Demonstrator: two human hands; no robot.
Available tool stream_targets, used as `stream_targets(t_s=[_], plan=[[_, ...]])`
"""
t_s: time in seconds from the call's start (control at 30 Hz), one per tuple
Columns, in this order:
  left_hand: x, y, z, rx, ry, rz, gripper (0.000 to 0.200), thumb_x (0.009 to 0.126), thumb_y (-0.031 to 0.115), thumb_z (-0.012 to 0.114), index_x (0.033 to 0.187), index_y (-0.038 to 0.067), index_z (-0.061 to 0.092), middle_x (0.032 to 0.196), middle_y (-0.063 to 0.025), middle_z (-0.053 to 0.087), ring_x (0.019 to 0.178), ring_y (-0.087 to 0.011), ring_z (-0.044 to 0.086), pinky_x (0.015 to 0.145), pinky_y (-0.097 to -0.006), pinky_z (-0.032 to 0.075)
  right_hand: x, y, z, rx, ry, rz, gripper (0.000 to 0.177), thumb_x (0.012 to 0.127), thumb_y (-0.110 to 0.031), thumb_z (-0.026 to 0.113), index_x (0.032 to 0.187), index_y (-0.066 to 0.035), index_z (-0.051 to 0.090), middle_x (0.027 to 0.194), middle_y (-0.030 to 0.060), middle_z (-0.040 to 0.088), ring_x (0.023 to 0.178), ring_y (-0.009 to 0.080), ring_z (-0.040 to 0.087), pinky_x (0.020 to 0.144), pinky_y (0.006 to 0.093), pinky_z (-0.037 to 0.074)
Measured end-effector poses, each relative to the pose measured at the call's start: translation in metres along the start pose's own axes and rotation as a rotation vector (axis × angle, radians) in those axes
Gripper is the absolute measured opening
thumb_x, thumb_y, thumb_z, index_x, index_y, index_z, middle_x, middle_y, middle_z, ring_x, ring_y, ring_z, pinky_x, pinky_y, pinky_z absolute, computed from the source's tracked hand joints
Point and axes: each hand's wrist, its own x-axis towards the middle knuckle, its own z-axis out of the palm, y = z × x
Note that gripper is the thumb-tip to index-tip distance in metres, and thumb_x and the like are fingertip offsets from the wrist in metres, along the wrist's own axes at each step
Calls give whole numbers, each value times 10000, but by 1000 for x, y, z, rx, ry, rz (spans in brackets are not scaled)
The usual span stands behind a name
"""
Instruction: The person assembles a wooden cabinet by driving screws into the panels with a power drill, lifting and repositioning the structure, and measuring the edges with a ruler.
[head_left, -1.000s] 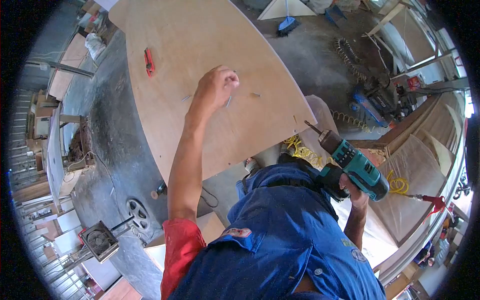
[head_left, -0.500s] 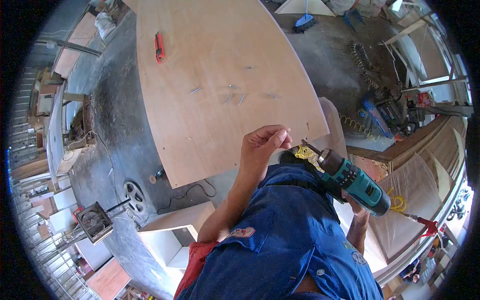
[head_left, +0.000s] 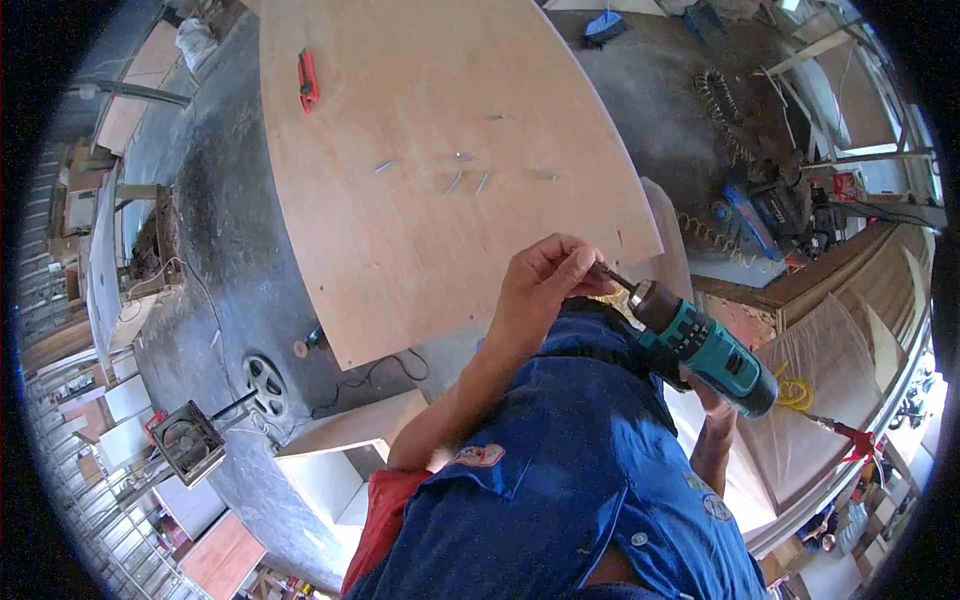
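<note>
Your right hand (head_left: pixel 712 398) is wrapped around the handle of the drill (head_left: pixel 712 355), which lies to the right of your left hand (head_left: pixel 546 287) and slightly nearer your body. The drill's long axis slants forward and left, with the bit (head_left: pixel 618 279) at your left fingertips. Your left thumb and fingers are pinched together; what they hold, if anything, cannot be told.

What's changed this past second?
The left hand came back from over the wooden panel toward the body, to the drill bit; anything pinched there is too small to tell. Unchanged: the right hand holds the drill; the red cutter lies on the panel.
</note>
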Motion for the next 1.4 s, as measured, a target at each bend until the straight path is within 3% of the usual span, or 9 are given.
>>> stream_targets(t_s=[0.13,0.3,0.5,0.6,0.63,0.73,1.13,1.2,1.4], plan=[[5,6,5,229,-77,-28,207,942,191,562,926,-9,612,837,-107,666,755,-169,660,726,-295,555,-11,12,-14,-176,229,-233,559,700,-100,802,1207,-77,567,1125,116,639,1016,298,613,942,429,454],[2,-11,16,209,-142,-75,212,935,193,579,915,-13,623,799,-88,668,731,-146,650,696,-270,540,-26,24,-50,208,84,200,554,655,-53,826,1156,-50,589,1076,86,656,965,235,630,926,382,466],[-4,-28,15,258,-306,-133,203,907,184,623,884,-16,652,783,-88,684,726,-131,650,687,-263,529,-63,61,-86,77,88,258,554,693,-126,823,1177,-42,566,1114,103,642,991,222,626,900,358,484],[-1,-24,18,345,-336,-102,197,880,175,658,900,-20,682,798,-88,699,747,-130,657,693,-262,526,-86,108,-98,-567,128,176,612,669,-197,840,1189,-49,553,1093,97,642,984,240,619,901,356,480],[0,-18,21,418,-345,-89,193,865,172,674,909,-15,693,804,-85,704,752,-128,660,698,-262,524,-52,63,-93,-14,7,263,628,658,-209,842,1186,-39,548,1051,93,646,940,237,624,851,353,498],[9,-2,34,593,-355,-43,186,841,169,697,909,-4,711,816,-82,712,755,-123,663,701,-259,520,-16,42,-80,478,7,240,602,659,-182,829,1150,14,540,874,94,645,733,206,627,639,340,523],[111,35,93,1332,-548,18,142,788,129,719,898,40,727,826,-109,711,760,-157,670,717,-284,511,119,16,-121,422,57,155,284,651,-131,795,820,12,617,640,76,614,521,152,569,470,286,429],[130,31,97,1450,-705,149,143,754,98,728,881,32,726,831,-103,694,783,-189,650,716,-298,500,134,26,-131,278,-65,90,215,734,-208,774,814,-27,690,657,34,650,516,106,565,482,258,438],[153,21,112,1647,-769,-145,147,701,76,731,837,18,729,785,-100,666,770,-219,608,697,-317,474,184,68,-126,453,-413,114,229,752,-230,760,826,-21,706,634,40,641,497,109,556,457,262,441]])
